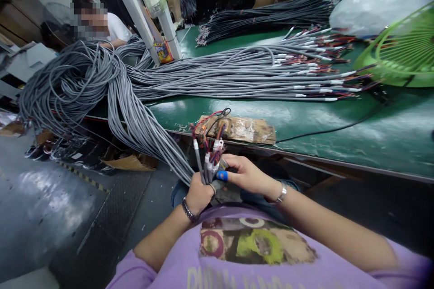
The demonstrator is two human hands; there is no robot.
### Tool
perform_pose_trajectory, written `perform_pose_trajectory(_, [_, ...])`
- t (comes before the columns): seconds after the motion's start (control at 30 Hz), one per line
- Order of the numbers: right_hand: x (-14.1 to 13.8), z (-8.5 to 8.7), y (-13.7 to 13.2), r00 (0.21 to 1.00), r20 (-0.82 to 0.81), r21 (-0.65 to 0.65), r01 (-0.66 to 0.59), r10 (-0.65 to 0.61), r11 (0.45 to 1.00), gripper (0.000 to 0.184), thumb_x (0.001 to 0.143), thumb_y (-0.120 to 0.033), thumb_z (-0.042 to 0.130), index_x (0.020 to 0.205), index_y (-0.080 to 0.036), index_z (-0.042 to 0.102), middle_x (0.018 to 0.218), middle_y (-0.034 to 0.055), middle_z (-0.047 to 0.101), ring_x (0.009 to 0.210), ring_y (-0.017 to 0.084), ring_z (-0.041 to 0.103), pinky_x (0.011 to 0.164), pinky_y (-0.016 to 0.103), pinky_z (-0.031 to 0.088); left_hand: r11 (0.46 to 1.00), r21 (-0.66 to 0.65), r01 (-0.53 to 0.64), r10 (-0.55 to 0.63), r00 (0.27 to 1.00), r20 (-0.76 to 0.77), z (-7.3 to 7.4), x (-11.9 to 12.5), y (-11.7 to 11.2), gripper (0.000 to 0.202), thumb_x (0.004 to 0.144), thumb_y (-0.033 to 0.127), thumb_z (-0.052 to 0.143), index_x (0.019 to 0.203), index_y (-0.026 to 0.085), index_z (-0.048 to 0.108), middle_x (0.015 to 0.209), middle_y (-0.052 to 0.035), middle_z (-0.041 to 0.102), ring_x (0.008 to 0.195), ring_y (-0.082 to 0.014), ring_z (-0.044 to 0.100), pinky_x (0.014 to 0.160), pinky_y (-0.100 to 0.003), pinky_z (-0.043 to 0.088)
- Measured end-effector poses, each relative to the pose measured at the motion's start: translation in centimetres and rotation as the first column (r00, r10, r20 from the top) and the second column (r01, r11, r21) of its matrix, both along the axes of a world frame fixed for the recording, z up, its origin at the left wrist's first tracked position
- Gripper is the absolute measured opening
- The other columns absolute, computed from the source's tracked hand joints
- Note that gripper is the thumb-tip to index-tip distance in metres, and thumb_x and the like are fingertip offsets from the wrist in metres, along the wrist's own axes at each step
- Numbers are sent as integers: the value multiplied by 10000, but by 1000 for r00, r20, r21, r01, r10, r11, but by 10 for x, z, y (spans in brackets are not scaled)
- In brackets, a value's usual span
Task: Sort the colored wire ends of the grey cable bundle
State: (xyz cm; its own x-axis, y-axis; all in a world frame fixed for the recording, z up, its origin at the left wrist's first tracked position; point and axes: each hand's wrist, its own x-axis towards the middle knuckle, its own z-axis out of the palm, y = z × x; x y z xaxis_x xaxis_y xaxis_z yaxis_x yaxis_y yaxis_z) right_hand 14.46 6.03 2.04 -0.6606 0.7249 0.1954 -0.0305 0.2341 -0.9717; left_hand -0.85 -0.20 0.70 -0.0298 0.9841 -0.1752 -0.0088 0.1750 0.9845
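My left hand (200,193) is closed around a bundle of grey cables (162,146) near their ends. White sleeves and thin coloured wires (214,156) stick up above that fist. Just to the right, my right hand (246,174) has its thumb and index finger at the wire ends, with blue tape (221,175) around a digit. Its fingers are bent together there; exactly what they pinch is partly hidden. Behind the wire ends, a wooden block (251,130) lies at the table's front edge, with a red and a black wire at its left.
On the green table (305,122) lies a long row of grey cables (220,76), coiled at the left. Farther back are dark cables (264,16), a plastic bag (376,2) and a green fan (403,49). White posts (135,13) rise mid-table; another person (117,27) sits beyond.
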Motion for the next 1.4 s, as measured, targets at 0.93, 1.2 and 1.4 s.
perform_pose_trajectory(0.93, [-12, 2, -15, 994, -39, -431, 77, -104, 899, 365, 758, -531, 672, 714, -195, 539, 554, -2, 625, 541, 139, 547, 567, 276, 426, 990, 130, -61, 60, 998, 16, -1, -8, -7, 303, 765, 391, 712, 595, 142, 694, 580, -38, 658, 560, -145, 581, 588, -264, 459])
perform_pose_trajectory(1.2, [-16, 2, -18, 978, -67, -514, 134, -195, 847, 401, 669, -545, 731, 670, -191, 543, 554, -17, 587, 546, 122, 496, 560, 268, 392, 967, 104, -233, 221, 969, 111, -8, -3, -6, 353, 772, 421, 696, 547, 148, 681, 525, -36, 644, 512, -137, 554, 525, -256, 413])
perform_pose_trajectory(1.4, [-10, -3, -16, 974, -28, -528, 177, -226, 831, 372, 668, -499, 736, 648, -173, 558, 563, -27, 555, 530, 93, 431, 533, 245, 341, 964, 101, -244, 231, 965, 123, -11, -4, -5, 360, 765, 420, 702, 531, 148, 675, 531, -34, 643, 519, -127, 541, 541, -253, 428])
